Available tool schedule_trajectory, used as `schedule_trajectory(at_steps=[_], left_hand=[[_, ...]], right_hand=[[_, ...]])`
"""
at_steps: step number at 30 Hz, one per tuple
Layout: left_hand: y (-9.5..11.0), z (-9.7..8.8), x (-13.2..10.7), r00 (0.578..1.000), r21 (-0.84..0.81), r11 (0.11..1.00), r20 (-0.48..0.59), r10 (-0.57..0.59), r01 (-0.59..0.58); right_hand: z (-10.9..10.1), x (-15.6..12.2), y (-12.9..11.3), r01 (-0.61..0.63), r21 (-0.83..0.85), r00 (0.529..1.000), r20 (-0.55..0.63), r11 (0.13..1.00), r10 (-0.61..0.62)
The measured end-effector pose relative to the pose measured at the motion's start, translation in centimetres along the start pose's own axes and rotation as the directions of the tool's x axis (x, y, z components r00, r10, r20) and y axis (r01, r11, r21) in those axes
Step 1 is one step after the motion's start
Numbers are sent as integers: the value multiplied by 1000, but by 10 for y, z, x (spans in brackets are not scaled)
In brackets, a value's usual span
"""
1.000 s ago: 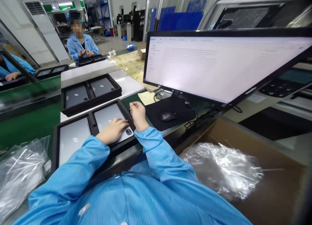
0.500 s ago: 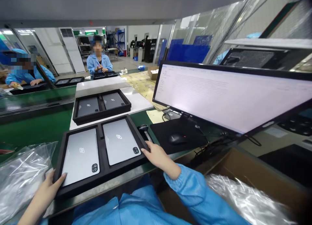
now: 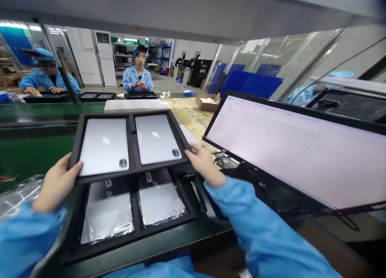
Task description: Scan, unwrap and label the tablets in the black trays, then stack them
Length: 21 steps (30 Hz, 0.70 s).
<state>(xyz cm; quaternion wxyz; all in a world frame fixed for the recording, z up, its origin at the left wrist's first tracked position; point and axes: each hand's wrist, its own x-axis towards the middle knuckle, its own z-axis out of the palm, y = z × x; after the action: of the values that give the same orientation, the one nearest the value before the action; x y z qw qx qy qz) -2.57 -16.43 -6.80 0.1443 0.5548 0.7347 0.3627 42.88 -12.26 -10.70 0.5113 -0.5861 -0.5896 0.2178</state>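
Between my two hands a black tray (image 3: 132,149) is raised off the bench, tilted slightly. My left hand (image 3: 60,179) grips its left end, thumb over the rim; my right hand (image 3: 203,161) grips the right end the same way. Two silver tablets, a left one (image 3: 104,147) and a right one (image 3: 157,139), lie back side up in its compartments. Below it a second black tray (image 3: 137,225) rests on the bench, holding two tablets in clear plastic film, one on the left (image 3: 110,213) and one on the right (image 3: 161,199). The raised tray hides part of it.
A barcode scanner (image 3: 196,191) lies right of the lower tray. A wide monitor (image 3: 289,149) stands at the right. Clear plastic bags (image 3: 21,195) lie at the left. Two co-workers in blue, one seated left (image 3: 45,77) and one opposite (image 3: 138,77), have trays before them.
Both hands have lifted the upper black tray and moved it forward, uncovering the tray with film-wrapped tablets beneath. The view has also shifted, and the raised tray now covers the tray farther back.
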Motion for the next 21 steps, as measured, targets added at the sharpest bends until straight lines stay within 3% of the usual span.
schedule_trajectory(at_steps=[4, 7, 10, 13, 18, 21], left_hand=[[32, 50, 106, 995, -142, 985, -27, 95, -98], [35, 83, 151, 994, -129, 986, 15, 109, -107], [23, 105, 166, 996, -94, 993, 46, 70, -65], [11, 113, 172, 997, -81, 996, 61, 36, -31], [7, 108, 174, 998, -99, 995, 58, 5, 1], [6, 100, 162, 999, -130, 991, 35, -3, 8]], right_hand=[[38, 97, -7, -58, -129, 998, 11, 990, 60], [62, 130, 2, -105, -146, 994, 15, 984, 108], [80, 140, 20, -150, -178, 987, 27, 973, 157], [89, 142, 34, -175, -212, 982, 33, 962, 186], [84, 139, 33, -153, -274, 986, 25, 949, 166], [72, 127, 23, -119, -317, 991, 21, 941, 132]])
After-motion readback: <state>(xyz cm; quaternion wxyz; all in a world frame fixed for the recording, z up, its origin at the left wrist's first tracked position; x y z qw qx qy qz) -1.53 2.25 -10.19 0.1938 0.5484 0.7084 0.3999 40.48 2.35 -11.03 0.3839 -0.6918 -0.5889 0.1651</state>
